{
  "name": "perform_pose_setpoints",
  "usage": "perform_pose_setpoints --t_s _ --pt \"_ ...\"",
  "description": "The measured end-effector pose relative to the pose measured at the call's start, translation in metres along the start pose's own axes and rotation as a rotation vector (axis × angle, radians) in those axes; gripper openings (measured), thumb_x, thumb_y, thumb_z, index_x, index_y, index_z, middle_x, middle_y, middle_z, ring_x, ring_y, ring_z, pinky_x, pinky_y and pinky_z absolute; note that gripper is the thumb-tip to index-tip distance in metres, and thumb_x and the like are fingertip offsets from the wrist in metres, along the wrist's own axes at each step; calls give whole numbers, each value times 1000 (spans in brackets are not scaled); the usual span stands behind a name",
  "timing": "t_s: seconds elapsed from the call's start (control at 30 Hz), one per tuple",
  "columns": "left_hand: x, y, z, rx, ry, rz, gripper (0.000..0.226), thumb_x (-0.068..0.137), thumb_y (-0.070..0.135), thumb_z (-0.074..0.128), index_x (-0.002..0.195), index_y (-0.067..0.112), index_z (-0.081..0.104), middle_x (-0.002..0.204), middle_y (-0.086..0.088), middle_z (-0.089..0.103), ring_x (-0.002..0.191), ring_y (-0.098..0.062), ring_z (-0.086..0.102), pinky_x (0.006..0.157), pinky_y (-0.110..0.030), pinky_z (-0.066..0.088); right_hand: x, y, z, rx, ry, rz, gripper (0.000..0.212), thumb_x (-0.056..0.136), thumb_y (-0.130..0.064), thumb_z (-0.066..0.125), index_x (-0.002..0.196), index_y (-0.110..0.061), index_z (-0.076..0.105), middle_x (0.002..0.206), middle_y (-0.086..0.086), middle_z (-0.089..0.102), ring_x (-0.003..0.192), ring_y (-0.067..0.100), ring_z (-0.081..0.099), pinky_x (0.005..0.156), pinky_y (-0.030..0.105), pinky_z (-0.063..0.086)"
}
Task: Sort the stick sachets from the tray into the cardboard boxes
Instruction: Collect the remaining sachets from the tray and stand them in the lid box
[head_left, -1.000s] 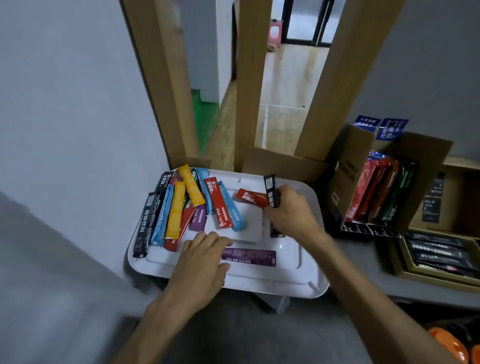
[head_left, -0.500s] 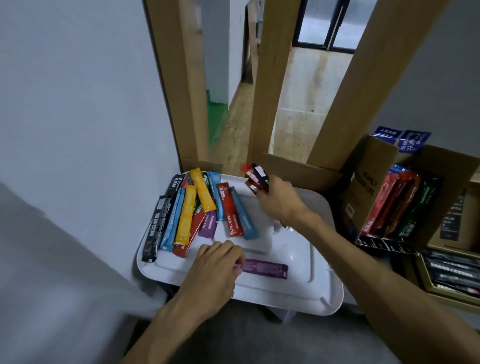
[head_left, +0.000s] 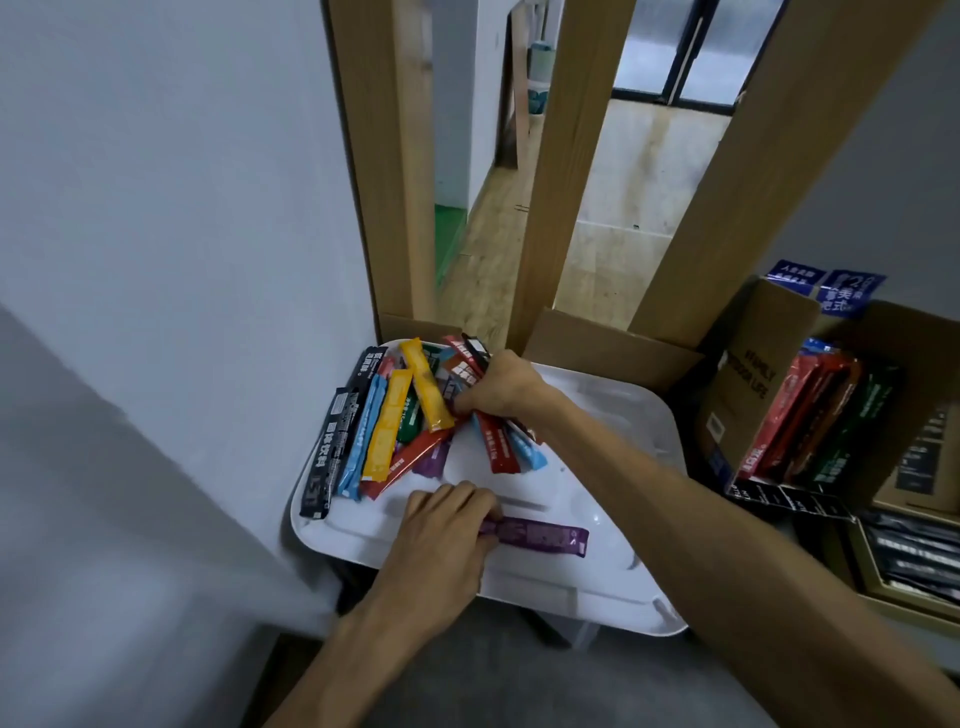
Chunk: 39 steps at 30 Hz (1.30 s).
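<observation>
A white tray (head_left: 618, 426) holds several stick sachets fanned out along its left side: black, blue, yellow (head_left: 387, 423), red and purple ones. My right hand (head_left: 501, 387) is over the far end of that pile, shut on a red sachet and a black sachet (head_left: 467, 353) that stick up from my fist. My left hand (head_left: 441, 535) rests on the near part of the tray, fingers pinching the left end of a purple sachet (head_left: 540, 535) that lies flat. An open cardboard box (head_left: 748, 384) at the right holds upright red and green sachets (head_left: 810, 415).
A flat box of black sachets (head_left: 914, 556) lies at the right edge, below the open box. A grey wall borders the tray on the left. Wooden posts (head_left: 566, 171) rise behind the tray, with a folded cardboard flap (head_left: 608, 343) at their base.
My right hand, holding the red and black sachets, moved left from the tray's middle to the far end of the pile. My left hand slid onto the purple sachet's end.
</observation>
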<state>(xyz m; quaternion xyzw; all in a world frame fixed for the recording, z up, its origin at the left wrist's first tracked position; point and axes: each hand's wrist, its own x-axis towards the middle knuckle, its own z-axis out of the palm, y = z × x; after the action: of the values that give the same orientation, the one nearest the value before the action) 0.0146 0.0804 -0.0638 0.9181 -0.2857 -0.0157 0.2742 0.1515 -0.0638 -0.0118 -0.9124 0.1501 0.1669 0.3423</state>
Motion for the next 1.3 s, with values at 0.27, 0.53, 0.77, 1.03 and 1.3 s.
perform_pose_setpoints --t_s 0.27,0.53,0.77,1.03,1.3 --pt "-2 -9 -7 -184 15 -61 22 95 20 64 115 29 65 106 20 54 103 1 50 92 -20 45 -65 64 -64 710 100 8 34 92 -13 67 122 -10 51 103 8 68 89 23 70 69 30 57" --pt "10 23 -44 -647 3 -185 17 89 17 72 97 31 71 84 13 70 74 -5 63 63 -15 50 -165 113 -62 834 158 17 35 86 -28 73 109 -5 62 76 8 68 64 15 68 61 25 57" --pt "23 92 -18 -441 184 42 12 81 22 74 86 31 67 95 23 58 103 5 55 79 0 43 -216 141 -69 1036 331 86 45 69 -34 78 109 -16 64 88 10 76 73 14 74 62 26 57" --pt "26 167 38 -316 308 409 18 77 18 78 94 14 72 117 5 50 123 13 41 89 3 39 -246 216 -107 1103 346 117 26 80 -20 75 104 -21 64 78 -1 76 71 11 74 60 24 55" --pt "38 283 81 -1140 123 -294 54 68 27 76 119 34 58 113 8 70 106 -14 69 89 -37 57 -269 313 -160 1304 511 115 48 77 -21 79 122 -21 61 102 6 74 89 22 73 65 35 57"
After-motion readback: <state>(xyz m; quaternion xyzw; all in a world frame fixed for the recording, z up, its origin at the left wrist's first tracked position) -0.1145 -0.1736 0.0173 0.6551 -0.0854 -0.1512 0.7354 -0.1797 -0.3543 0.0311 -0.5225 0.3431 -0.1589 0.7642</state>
